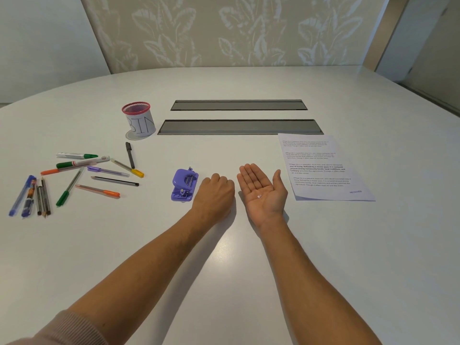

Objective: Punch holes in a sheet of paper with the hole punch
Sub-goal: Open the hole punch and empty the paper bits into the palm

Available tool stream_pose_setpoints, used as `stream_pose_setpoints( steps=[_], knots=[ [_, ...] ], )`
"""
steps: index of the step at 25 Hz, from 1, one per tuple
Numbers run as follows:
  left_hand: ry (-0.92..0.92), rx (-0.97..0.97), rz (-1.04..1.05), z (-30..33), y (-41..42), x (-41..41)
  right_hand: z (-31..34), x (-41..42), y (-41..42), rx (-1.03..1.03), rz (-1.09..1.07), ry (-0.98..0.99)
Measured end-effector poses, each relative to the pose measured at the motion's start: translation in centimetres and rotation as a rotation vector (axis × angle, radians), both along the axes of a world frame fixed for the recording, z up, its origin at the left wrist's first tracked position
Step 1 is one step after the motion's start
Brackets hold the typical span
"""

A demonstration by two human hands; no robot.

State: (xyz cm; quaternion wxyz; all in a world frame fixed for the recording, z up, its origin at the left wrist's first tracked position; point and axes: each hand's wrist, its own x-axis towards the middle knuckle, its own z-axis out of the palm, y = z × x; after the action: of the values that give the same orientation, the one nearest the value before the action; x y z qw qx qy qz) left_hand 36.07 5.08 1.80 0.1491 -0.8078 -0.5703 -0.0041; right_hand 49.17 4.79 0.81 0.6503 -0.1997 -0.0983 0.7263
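Note:
A purple hole punch (184, 184) lies on the white table (224, 257), just left of my left hand (214, 194). That hand rests knuckles up with its fingers curled under, touching nothing I can see. My right hand (261, 189) lies palm up with the fingers flat, and two tiny white paper dots (259, 196) sit in the palm. A printed sheet of paper (323, 168) lies flat on the table to the right of my right hand, a little apart from it.
Several pens, markers and pencils (74, 178) are scattered at the left. A red-rimmed mesh cup marked BIN (139, 120) stands behind them. Two long grey cable slots (239, 115) run across the table's middle, beyond my hands.

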Motion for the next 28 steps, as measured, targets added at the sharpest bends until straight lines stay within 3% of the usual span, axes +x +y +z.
stream_pose_setpoints(
  steps=[4,6,10,12,16,21,28],
  knots=[
    [-0.033,-0.062,0.021,-0.1,0.2,0.1,0.0,0.0,-0.1,-0.005,-0.005,0.014],
    [-0.150,-0.145,0.046,0.0,0.4,0.0,0.0,0.0,-0.1,-0.008,-0.010,0.018],
    [-0.739,-0.269,0.093,0.9,0.1,0.1,0.0,0.0,-0.1,-0.014,-0.007,0.003],
    [-0.899,-0.263,0.069,1.8,-0.1,0.5,0.1,-0.1,0.0,-0.023,-0.006,-0.020],
    [-0.950,-0.280,-0.055,3.3,-0.9,2.0,0.2,-0.2,0.0,-0.026,0.016,-0.096],
    [-0.953,-0.305,-0.066,3.0,-1.2,3.2,0.0,0.0,0.0,0.006,0.038,-0.101],
    [-1.039,-0.099,-0.002,3.5,-0.6,0.7,0.4,-0.3,0.1,-0.001,0.031,0.019]
  ],
)
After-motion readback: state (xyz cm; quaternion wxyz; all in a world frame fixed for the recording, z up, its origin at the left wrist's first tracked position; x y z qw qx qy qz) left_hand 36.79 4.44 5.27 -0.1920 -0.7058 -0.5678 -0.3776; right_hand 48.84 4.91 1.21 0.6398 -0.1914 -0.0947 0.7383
